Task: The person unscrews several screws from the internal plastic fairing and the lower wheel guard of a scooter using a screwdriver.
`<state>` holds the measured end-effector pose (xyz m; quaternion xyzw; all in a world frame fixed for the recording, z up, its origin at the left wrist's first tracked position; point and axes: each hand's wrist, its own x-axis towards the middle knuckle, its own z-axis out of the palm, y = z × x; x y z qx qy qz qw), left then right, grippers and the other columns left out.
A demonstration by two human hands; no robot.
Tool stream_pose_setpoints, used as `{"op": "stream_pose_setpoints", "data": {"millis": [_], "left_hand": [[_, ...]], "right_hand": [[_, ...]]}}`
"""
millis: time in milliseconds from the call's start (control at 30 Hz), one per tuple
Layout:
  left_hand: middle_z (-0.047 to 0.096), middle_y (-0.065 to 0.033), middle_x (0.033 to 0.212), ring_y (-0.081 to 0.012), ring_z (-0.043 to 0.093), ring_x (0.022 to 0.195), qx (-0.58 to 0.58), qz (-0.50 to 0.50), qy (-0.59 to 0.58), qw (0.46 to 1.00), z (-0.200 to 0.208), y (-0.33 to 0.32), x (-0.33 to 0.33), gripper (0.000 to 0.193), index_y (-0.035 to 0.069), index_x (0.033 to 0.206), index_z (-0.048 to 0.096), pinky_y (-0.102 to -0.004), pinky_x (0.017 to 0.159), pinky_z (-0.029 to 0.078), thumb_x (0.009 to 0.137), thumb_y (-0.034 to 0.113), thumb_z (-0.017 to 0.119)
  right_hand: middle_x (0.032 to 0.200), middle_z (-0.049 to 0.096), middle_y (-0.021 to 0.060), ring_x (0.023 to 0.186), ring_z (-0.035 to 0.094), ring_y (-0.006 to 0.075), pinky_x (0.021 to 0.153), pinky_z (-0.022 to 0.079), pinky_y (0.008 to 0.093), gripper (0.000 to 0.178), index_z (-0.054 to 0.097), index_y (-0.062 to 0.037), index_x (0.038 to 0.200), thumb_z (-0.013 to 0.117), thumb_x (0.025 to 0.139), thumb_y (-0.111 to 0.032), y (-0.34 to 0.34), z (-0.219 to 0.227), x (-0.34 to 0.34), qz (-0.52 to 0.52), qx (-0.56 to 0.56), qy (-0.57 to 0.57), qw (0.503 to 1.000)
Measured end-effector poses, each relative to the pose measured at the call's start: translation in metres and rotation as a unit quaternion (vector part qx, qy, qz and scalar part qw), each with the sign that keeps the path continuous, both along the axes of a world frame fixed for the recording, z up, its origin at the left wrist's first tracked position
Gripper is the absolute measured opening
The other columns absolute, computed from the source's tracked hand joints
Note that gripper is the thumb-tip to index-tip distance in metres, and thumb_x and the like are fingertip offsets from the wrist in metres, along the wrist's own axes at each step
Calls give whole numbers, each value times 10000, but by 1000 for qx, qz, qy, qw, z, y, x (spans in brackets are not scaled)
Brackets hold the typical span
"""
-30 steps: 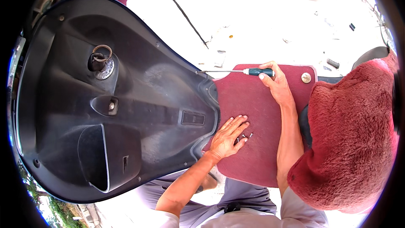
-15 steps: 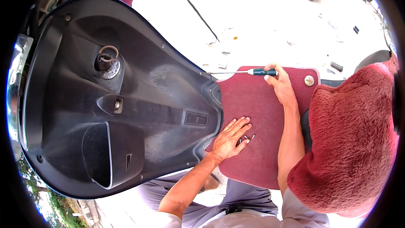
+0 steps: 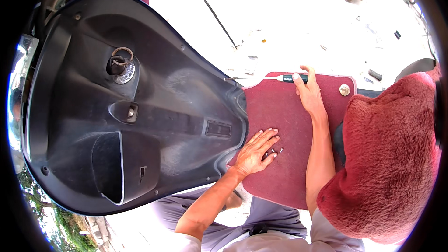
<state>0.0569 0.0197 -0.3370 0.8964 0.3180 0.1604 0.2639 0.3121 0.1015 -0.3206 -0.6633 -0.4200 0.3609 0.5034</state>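
The right hand (image 3: 309, 92) is wrapped around the dark green handle of a screwdriver (image 3: 285, 78), fingers closed tight on it. The thin metal tip points left, toward the edge of the big black seat pan (image 3: 140, 107). Hand and tool sit along the far edge of a dark red mat (image 3: 289, 112).

The left hand (image 3: 254, 151) lies flat on the same mat, fingers spread apart, holding nothing. Its fingertips rest right by a few small silver screws (image 3: 275, 151) that lie loose near the middle of the mat. The heel of this hand is just beside the rim of the black seat pan.

The seat pan is turned upside down and fills the left side. It has a round metal ring latch (image 3: 121, 60) near its far end and a deep hollow near its close end.

At the far right corner of the mat there is a round silver button (image 3: 344, 89). A fluffy red cover (image 3: 387, 158) sits over the right edge of the mat. A thin black cable (image 3: 210, 14) runs across the pale ground beyond the mat.
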Motion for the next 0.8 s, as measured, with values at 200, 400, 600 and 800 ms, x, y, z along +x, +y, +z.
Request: {"op": "stream_pose_setpoints", "data": {"millis": [200, 400, 600, 800], "left_hand": [[493, -106, 1503, -294, 448, 1410, 1, -7, 3, 1000, 0, 0, 0, 554, 73, 1367, 564, -464, 1199, 328, 850, 196, 723], [473, -107, 1520, -290, 428, 1426, -5, -11, 13, 1000, 3, 1, -1, 543, 71, 1385, 547, -460, 1210, 310, 880, 197, 702], [461, -112, 1530, -291, 411, 1438, -5, -13, 9, 1000, 2, 0, -1, 548, 74, 1398, 537, -460, 1215, 301, 889, 199, 696], [454, -118, 1534, -295, 410, 1438, -7, -17, 6, 1000, 1, 0, -1, 539, 63, 1395, 535, -457, 1213, 305, 894, 190, 689]], "right_hand": [[831, 590, 27, 713, 553, 135, 650, 448, 304, 229, 583, -19, 1082, 538, 1029, -237, 4, -24, 13, 10, 67, 14, 998], [906, 597, 55, 856, 559, 131, 817, 470, 327, 204, 587, -17, 1131, 573, 980, -154, 6, -22, 8, 46, 213, 106, 970], [935, 628, 154, 894, 611, 225, 871, 483, 388, 205, 586, -1, 1114, 553, 1008, -174, 1, -10, 11, 30, 37, -1, 999], [1093, 622, 137, 1008, 576, 204, 914, 445, 369, 158, 587, 5, 1065, 558, 991, -132, 3, -24, 12, 94, 201, 93, 971]]}}
